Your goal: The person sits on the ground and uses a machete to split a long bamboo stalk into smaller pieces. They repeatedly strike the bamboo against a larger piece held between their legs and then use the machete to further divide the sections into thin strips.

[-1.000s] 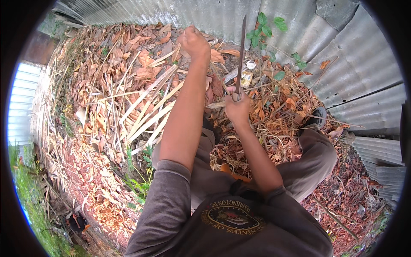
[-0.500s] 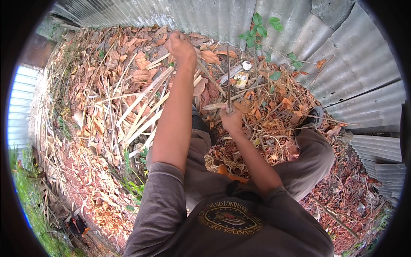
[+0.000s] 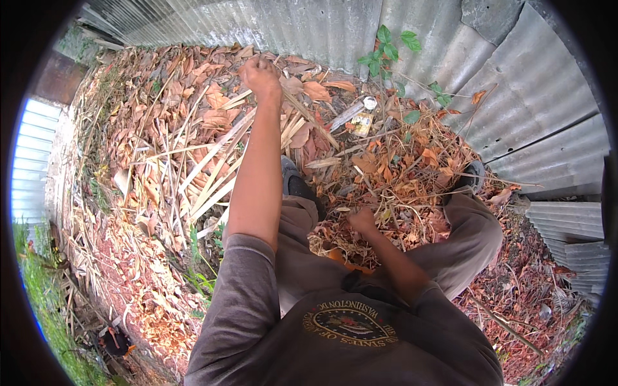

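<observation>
My left hand [image 3: 261, 76] is stretched far forward over dry leaves, its fingers curled closed. What it holds, if anything, I cannot make out; a pale split strip [image 3: 308, 114] lies just beside it. My right hand [image 3: 362, 220] is a fist low between my knees, above the leaf litter. The machete it gripped a moment ago hardly shows now, its blade hidden from this angle. Several pale split strips [image 3: 215, 161], like dry palm stalk, lie in a heap left of my left forearm.
A corrugated metal fence [image 3: 309, 32] runs along the front and right. A green-leaved climbing plant [image 3: 386, 51] grows against it. My dark shoes [image 3: 300, 185] stand among leaves. A yellowish packet [image 3: 362, 123] lies near a white crumpled scrap [image 3: 369, 102]. Grass [image 3: 51, 309] grows at far left.
My right hand has drawn back toward my body and lower; the long thin blade that pointed forward from it no longer shows. My left hand has shifted slightly left and nearer.
</observation>
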The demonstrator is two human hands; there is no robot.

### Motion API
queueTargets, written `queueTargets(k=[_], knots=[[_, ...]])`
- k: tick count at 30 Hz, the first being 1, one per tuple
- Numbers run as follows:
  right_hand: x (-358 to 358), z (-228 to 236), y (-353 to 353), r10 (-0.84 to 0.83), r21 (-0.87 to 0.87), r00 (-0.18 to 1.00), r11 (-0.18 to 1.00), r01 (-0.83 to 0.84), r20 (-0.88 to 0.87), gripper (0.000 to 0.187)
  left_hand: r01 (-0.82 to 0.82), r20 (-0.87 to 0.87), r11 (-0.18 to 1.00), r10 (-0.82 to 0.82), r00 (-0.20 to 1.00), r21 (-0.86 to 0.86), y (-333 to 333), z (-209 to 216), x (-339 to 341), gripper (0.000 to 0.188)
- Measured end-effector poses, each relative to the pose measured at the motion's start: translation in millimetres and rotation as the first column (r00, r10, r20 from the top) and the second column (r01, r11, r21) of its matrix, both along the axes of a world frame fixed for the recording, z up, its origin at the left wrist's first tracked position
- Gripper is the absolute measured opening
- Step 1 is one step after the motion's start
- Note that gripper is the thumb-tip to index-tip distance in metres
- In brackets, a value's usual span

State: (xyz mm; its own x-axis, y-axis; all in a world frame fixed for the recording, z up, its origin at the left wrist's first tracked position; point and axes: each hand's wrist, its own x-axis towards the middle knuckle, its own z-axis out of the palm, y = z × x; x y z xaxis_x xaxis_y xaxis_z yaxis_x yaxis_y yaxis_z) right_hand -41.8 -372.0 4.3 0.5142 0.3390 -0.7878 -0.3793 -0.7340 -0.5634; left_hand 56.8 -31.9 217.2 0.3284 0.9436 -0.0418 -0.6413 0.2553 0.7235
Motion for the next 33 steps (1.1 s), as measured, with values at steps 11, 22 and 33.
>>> queueTargets(k=[11,22,33], knots=[[36.8,257.2,-212.2,-0.586,0.440,0.650,0.805,0.398,0.484,0.034,0.189,-0.182,0.956,-0.149,0.972,0.225,-87.3,43.1,-26.5,0.031],[-90.5,111.9,-421.1,-0.762,0.000,0.274,0.339,0.941,0.587,0.028,-0.143,0.216,0.518,-0.082,0.973,0.844,-181.2,276.4,-168.2,0.029],[-251.0,-32.5,-464.1,-0.445,-0.581,0.728,0.440,0.685,0.521,0.046,0.308,0.000,0.544,-0.493,0.870,0.781,-213.9,228.3,-143.9,0.027]])
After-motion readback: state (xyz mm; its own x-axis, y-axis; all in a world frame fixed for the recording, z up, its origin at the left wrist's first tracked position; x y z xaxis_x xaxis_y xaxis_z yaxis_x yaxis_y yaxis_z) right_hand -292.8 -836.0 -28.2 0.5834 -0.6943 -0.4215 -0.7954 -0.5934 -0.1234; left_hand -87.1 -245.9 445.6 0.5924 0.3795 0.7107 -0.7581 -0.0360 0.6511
